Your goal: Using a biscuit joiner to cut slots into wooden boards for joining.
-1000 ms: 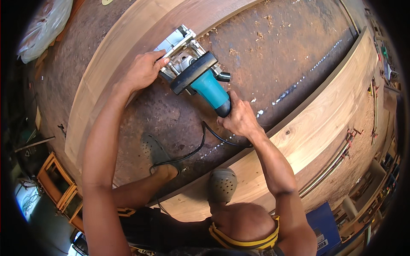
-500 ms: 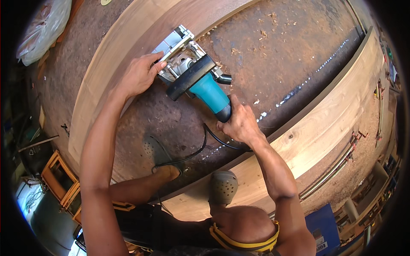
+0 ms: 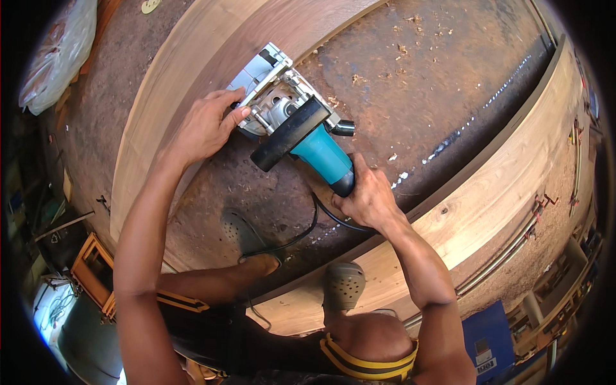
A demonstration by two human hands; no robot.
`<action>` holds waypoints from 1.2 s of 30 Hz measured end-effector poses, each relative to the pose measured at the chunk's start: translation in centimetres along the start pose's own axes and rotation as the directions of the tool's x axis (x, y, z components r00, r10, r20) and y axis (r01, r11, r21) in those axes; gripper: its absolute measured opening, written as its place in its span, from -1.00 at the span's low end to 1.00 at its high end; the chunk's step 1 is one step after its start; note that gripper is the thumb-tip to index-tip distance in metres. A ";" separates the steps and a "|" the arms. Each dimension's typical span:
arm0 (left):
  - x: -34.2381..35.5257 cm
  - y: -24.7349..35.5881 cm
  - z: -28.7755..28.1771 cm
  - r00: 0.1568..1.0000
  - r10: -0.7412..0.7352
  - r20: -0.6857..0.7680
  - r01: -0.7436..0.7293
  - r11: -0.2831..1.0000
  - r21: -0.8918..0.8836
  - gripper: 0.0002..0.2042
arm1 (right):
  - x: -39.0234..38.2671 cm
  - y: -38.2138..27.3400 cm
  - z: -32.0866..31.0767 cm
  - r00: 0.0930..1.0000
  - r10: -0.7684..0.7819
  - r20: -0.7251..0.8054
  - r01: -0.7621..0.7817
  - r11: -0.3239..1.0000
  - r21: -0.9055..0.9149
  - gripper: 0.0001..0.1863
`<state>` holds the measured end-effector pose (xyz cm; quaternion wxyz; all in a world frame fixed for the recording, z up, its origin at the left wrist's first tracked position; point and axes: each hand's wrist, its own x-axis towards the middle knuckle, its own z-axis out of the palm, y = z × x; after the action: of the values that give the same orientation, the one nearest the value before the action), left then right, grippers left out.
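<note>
A teal biscuit joiner (image 3: 323, 154) with a metal fence and a black belt-like guard sits against the inner edge of a long wooden board (image 3: 212, 48). My left hand (image 3: 204, 128) grips the left end of its silver fence, thumb on the near side and fingers over the top. At the black rear end of the motor body, my right hand (image 3: 369, 192) is wrapped round it. A black power cord (image 3: 307, 232) runs from the back of the joiner toward my feet. The blade is out of sight.
A second long board (image 3: 475, 212) curves along the right, with my clog (image 3: 344, 285) on it. Metal bar clamps (image 3: 504, 247) lie beyond. Wood shavings (image 3: 401, 48) dot the stained floor. A plastic bag (image 3: 54, 61) lies far left, a blue box (image 3: 489, 340) lower right.
The biscuit joiner appears slightly lower and farther right in view, along with both hands. The boards and floor have shifted a little too. Both hands keep their hold.
</note>
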<state>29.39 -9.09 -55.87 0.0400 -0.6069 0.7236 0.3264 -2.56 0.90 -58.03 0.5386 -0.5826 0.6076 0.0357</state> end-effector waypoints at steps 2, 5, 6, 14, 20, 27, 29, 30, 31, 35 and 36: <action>0.1 0.1 -0.3 1.000 -0.001 0.013 0.001 1.000 -0.010 -0.54 | 0.3 -0.3 0.1 1.000 -0.018 0.004 0.018 1.000 -0.005 -0.36; 0.1 -0.6 -0.3 0.999 0.021 0.027 -0.020 0.999 -0.029 -0.55 | 0.9 -1.0 0.3 1.000 -0.010 0.021 0.010 1.000 -0.018 -0.36; 0.0 -0.9 -0.3 0.999 0.045 0.030 -0.044 0.998 -0.038 -0.56 | 1.0 -1.3 0.4 0.999 0.032 0.018 -0.032 0.999 -0.011 -0.35; 0.1 0.0 -1.0 0.999 0.029 0.037 -0.027 0.998 -0.056 -0.59 | 1.4 -1.6 0.5 0.999 -0.019 -0.047 0.018 1.000 -0.008 -0.28; -0.4 -1.0 -0.5 0.997 0.073 0.029 -0.073 0.997 -0.008 -0.59 | 0.6 -1.3 0.9 1.000 0.003 -0.006 -0.003 1.000 -0.030 -0.30; 0.3 0.6 -1.7 0.991 0.134 -0.009 -0.134 0.990 0.032 -0.68 | -2.9 -2.2 -1.5 0.999 -0.001 -0.036 -0.001 0.998 -0.059 -0.28; -0.5 1.7 -2.5 0.991 0.136 0.001 -0.136 0.990 0.025 -0.74 | -5.2 -4.5 -3.2 1.000 0.020 -0.021 -0.022 0.996 -0.087 -0.34; -1.2 2.1 -2.9 0.985 0.169 -0.021 -0.169 0.986 0.002 -0.74 | -6.6 -5.7 -4.6 0.999 0.029 -0.023 -0.032 0.995 -0.098 -0.34; -2.1 3.2 -3.7 0.976 0.211 -0.058 -0.213 0.977 -0.030 -0.74 | -8.5 -7.1 -6.7 0.997 0.075 0.007 -0.073 0.987 -0.140 -0.33; -3.9 8.1 -6.5 0.947 0.283 -0.155 -0.302 0.946 -0.115 -0.74 | -14.1 -9.0 -13.1 0.990 0.136 0.039 -0.122 0.961 -0.248 -0.25; -3.8 9.6 -7.2 0.941 0.283 -0.188 -0.311 0.940 -0.142 -0.73 | -15.0 -9.4 -14.8 0.992 0.124 0.031 -0.113 0.963 -0.246 -0.24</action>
<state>24.17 -9.09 -44.45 -0.1217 -0.5166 0.7773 0.3379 -8.55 -1.94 -35.91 0.4735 -0.6060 0.6199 0.1556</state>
